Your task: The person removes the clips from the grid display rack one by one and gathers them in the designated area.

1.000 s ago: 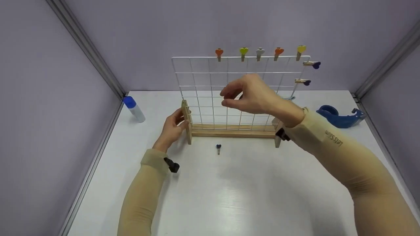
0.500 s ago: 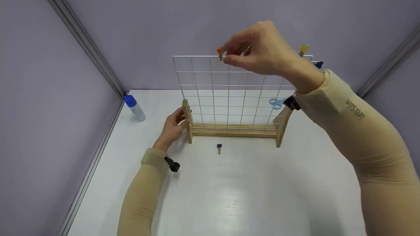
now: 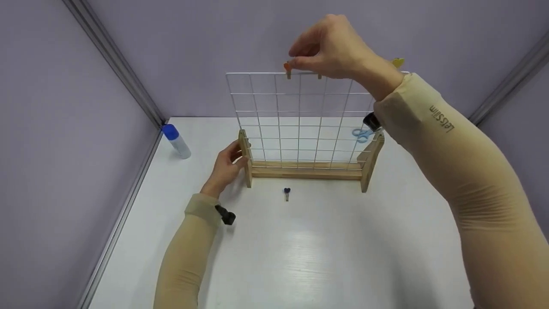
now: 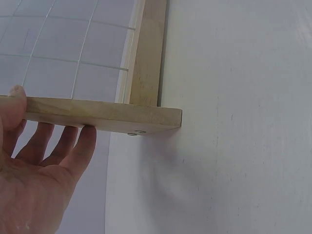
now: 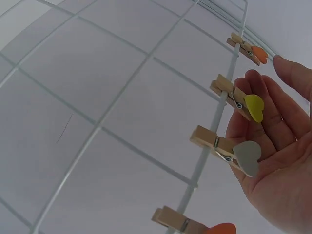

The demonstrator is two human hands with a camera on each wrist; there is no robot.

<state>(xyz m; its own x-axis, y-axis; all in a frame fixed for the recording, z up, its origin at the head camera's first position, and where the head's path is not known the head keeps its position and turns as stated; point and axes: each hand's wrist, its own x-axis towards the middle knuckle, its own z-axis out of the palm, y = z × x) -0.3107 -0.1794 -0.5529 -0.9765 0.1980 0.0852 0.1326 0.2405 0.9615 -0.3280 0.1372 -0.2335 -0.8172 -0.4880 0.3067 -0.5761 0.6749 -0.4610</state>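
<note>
Two hands worked on a white table point(image 3: 326, 257) between lilac walls: the left hand point(image 3: 226, 165) gripped the wooden rack foot point(image 3: 245, 159); the right hand's point(image 3: 332, 49) fingers, relaxed, reached the orange heart clothespin point(image 3: 287, 68) at their tips.

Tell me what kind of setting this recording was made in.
Probably a staged tabletop booth, not a home: plain lilac walls close round a white table that carries only a few props, such as a wire grid stand with heart pegs and a glue stick.
</note>
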